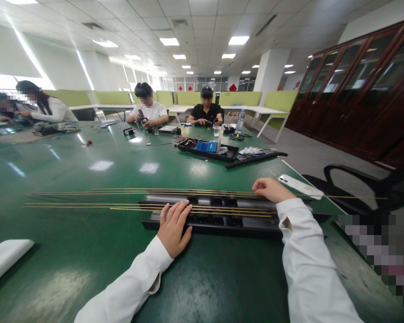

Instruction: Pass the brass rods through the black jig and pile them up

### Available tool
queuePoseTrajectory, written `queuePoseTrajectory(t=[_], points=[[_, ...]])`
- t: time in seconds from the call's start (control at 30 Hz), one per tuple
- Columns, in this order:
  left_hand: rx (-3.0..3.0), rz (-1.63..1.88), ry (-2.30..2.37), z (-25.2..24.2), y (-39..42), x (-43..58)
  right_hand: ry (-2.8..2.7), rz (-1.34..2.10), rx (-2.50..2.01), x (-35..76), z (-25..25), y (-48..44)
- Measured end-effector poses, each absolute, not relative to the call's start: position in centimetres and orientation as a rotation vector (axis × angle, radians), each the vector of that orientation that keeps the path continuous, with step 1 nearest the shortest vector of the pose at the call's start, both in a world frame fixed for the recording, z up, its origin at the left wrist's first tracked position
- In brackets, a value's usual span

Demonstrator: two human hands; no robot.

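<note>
- Right now the left hand (174, 228) lies flat, fingers spread and palm down, on the near edge of a long black strip (222, 215); it grips nothing, only presses on the strip and the ends of the nearest rods.
- The right hand (271, 189) sits at the strip's far right end, fingers curled down onto the brass rods (138, 199); whether it pinches a rod or just rests on them I cannot tell.
- The rods are thin and long, lying in two loose bundles lengthwise over the strip, running well past it to the left and a little to the right.
- The strip lies across the green table (87, 251), parallel to its near edge, between the two white sleeves.
- A white phone (300, 185) lies just beyond the right hand, near the table's corner.
- A white object (5, 260) sits at the left near edge, well apart from the hands.
- Farther up the table stands a black tray (208, 150) with blue parts in it, and a black bar (256, 159) lies beside it.
- A clear bottle (240, 121) stands near the far end.
- Two people (205, 112) sit at the far end with small items in their hands; more people sit at the left.
- A black chair (366, 184) stands to the right of the table.
</note>
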State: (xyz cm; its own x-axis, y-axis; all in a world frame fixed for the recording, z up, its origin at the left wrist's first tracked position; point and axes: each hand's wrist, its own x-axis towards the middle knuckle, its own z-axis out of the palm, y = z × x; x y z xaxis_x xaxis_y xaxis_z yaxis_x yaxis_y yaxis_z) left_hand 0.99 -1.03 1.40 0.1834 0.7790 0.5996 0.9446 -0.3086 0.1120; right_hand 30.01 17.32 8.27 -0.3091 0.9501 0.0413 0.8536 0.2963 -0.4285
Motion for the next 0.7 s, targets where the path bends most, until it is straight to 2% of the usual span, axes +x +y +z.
queuePoseTrajectory(t=[0.7], points=[[-2.183,-0.843,-1.633,1.3,-1.0,0.8,-2.212,0.547,-1.663,31.9,7.9,17.9]])
